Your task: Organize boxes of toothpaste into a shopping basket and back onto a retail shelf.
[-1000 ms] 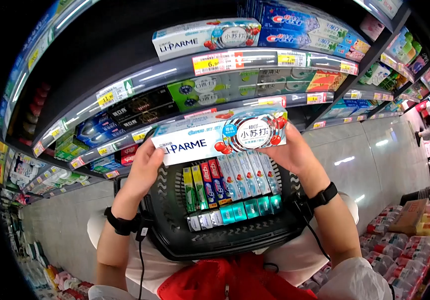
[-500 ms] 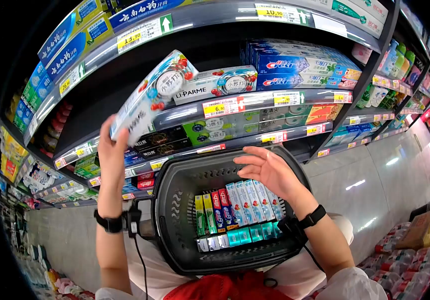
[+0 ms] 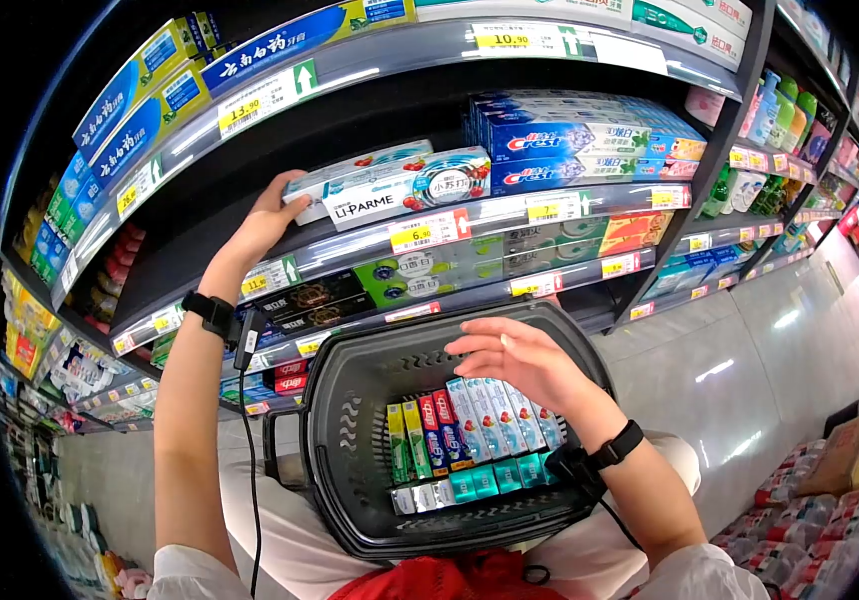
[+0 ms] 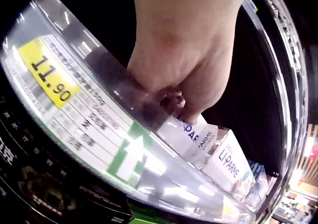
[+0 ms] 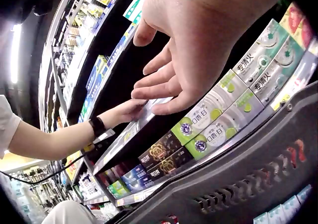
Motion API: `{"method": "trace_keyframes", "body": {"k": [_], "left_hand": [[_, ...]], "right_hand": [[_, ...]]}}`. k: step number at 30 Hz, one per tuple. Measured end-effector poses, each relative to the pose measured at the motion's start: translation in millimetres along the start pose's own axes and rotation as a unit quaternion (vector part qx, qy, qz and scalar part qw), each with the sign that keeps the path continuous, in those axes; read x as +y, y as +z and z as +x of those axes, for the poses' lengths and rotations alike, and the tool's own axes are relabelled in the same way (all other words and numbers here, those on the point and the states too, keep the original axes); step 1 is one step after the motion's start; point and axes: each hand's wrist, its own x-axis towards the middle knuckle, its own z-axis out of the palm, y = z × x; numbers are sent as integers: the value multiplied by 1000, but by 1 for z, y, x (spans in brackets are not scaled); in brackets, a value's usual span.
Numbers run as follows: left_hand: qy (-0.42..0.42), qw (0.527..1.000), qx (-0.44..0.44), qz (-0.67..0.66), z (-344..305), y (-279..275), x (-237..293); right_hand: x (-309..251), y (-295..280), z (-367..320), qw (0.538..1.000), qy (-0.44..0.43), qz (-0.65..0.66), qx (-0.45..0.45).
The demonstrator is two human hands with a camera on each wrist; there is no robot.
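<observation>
My left hand (image 3: 272, 218) reaches into the middle shelf and holds the left end of a white LI-PARME toothpaste box (image 3: 368, 166). That box lies behind another LI-PARME toothpaste box (image 3: 412, 190) at the shelf front, which covers part of it. Seen from the left wrist, thumb and fingers pinch the end of the held box (image 4: 185, 134). Over the black basket (image 3: 345, 365), my right hand (image 3: 525, 362) hovers with relaxed, spread fingers and nothing in them. Inside the basket, toothpaste boxes (image 3: 495, 420) stand in a row behind smaller teal and silver boxes (image 3: 485, 482).
Blue Crest boxes (image 3: 550, 140) are stacked right of the LI-PARME boxes. A price rail (image 3: 430, 232) runs along the shelf edge. More boxed toothpaste (image 3: 430, 265) fills the shelf below, and another shelf (image 3: 370, 62) juts out above. Bottle packs (image 3: 795, 520) stand on the floor at right.
Both hands held the LI-PARME box over the basket; the right hand then let go. The left hand carried it, tilted, up and onto the shelf behind the other box. The right hand stayed over the basket.
</observation>
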Motion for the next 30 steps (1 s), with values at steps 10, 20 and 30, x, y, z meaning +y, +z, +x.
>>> {"method": "trace_keyframes", "body": {"k": [10, 20, 30], "left_hand": [[-60, 985, 1, -164, 36, 46, 19], [51, 939, -47, 337, 57, 76, 68], [132, 898, -103, 407, 44, 92, 82]], "right_hand": [[3, -3, 2, 1000, 17, -10, -5], [1, -1, 2, 1000, 19, -8, -5], [0, 3, -1, 999, 15, -26, -13]]}}
